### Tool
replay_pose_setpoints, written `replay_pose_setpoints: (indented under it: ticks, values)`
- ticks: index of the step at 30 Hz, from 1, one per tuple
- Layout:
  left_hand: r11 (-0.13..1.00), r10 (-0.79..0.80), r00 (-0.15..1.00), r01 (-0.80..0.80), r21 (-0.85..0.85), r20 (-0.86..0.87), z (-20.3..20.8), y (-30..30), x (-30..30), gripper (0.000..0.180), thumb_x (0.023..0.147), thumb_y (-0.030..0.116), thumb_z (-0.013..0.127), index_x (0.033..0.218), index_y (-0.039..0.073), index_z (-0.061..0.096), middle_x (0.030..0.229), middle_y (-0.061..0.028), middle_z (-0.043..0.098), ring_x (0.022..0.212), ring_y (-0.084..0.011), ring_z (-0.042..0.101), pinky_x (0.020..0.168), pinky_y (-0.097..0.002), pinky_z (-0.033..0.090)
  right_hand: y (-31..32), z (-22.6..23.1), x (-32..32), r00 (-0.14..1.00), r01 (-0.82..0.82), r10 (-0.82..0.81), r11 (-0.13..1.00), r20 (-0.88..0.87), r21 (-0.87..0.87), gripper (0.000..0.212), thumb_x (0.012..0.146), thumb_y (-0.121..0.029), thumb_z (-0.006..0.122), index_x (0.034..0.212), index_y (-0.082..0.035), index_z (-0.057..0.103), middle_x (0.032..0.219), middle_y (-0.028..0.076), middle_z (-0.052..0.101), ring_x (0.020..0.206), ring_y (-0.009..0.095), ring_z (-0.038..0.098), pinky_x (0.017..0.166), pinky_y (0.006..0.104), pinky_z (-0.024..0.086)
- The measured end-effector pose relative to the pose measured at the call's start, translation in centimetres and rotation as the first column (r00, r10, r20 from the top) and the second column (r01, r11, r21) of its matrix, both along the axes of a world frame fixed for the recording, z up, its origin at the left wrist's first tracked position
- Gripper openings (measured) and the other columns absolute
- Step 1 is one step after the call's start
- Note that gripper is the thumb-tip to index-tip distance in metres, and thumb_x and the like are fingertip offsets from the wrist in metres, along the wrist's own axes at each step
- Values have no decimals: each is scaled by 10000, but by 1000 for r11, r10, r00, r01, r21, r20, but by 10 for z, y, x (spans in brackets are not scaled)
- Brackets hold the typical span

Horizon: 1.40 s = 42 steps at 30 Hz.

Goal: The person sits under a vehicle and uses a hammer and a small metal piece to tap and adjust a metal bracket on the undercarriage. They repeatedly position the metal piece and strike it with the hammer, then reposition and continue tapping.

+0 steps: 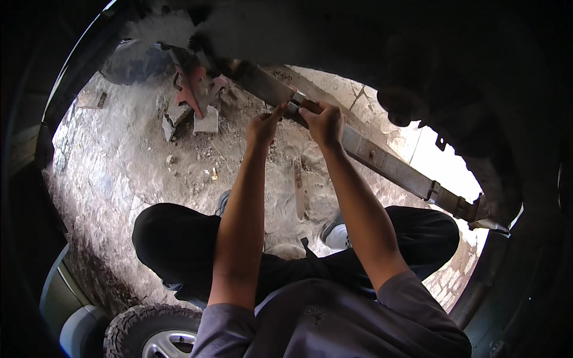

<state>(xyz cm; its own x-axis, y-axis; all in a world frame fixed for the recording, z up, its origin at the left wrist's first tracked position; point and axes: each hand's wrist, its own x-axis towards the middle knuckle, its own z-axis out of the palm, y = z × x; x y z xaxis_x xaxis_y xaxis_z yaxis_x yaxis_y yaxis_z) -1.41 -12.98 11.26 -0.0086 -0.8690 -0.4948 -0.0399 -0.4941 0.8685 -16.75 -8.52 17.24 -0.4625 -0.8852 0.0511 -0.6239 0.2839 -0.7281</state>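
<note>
A long flat leaf spring (388, 161) slants across in front of me, from the upper left down to the right. A shiny metal clamp (296, 97) wraps around it between my hands. My left hand (263, 126) is closed, its thumb and fingers pressing at the near side of the clamp. On the other side my right hand (325, 124) is closed too, its thumb against the clamp and its fingers curled over the spring. A second clamp band (433, 191) circles the spring farther right. The undersides of both grips are hidden.
Dark vehicle bodywork surrounds me overhead and at the sides. A red jack stand (190, 89) stands at the upper left near broken concrete blocks (206, 120). A flat metal bar (299, 188) lies on the dirt between my legs. A wheel (152, 328) sits at the lower left.
</note>
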Motion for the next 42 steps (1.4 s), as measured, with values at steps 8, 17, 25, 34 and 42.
replay_pose_setpoints:
  ticks: [8, 17, 25, 34, 42]
  values:
    - [996, 80, 994, -76, 49, -74, 6, 4, -5, 609, 783, 616, 842, 647, 59, 637, 524, 14, 486, 394, -113, 429, 375, -311, 327, -11, 1, 0, 999, 34, -35, 999, 27, 21, 376, 757, -341, 842, 1046, -102, 811, 931, 151, 784, 896, 304, 759, 850, 398, 563]
    - [993, 92, 990, -83, 81, -108, 6, 4, -6, 586, 784, 591, 855, 648, 73, 618, 538, 23, 483, 408, -105, 425, 378, -302, 333, -10, -10, -2, 997, 73, -73, 997, -21, -28, 338, 773, -329, 824, 1042, -123, 814, 946, 133, 788, 907, 291, 761, 855, 384, 563]
    - [994, 79, 986, -68, 83, -144, 10, 3, -3, 575, 801, 602, 837, 679, 82, 623, 537, 32, 453, 418, -105, 413, 396, -292, 353, -11, -21, -2, 996, 78, -80, 995, -39, -61, 337, 778, -332, 822, 1040, -121, 813, 955, 130, 790, 907, 280, 764, 844, 382, 567]
    - [992, 85, 989, -72, 105, -123, 10, 9, -10, 563, 808, 586, 838, 686, 85, 612, 558, 33, 473, 431, -94, 416, 398, -284, 310, -16, -28, -10, 995, 98, -99, 994, -18, -43, 395, 747, -371, 850, 1059, -133, 812, 962, 135, 786, 931, 285, 754, 872, 390, 560]
    - [987, 29, 991, -8, 159, -129, 12, 6, -5, 533, 823, 627, 803, 824, 117, 651, 668, 67, 476, 520, -63, 431, 463, -259, 342, -9, -11, -8, 998, 60, -60, 998, -8, -33, 424, 745, -421, 846, 1046, -123, 815, 922, 135, 785, 896, 286, 756, 844, 384, 565]
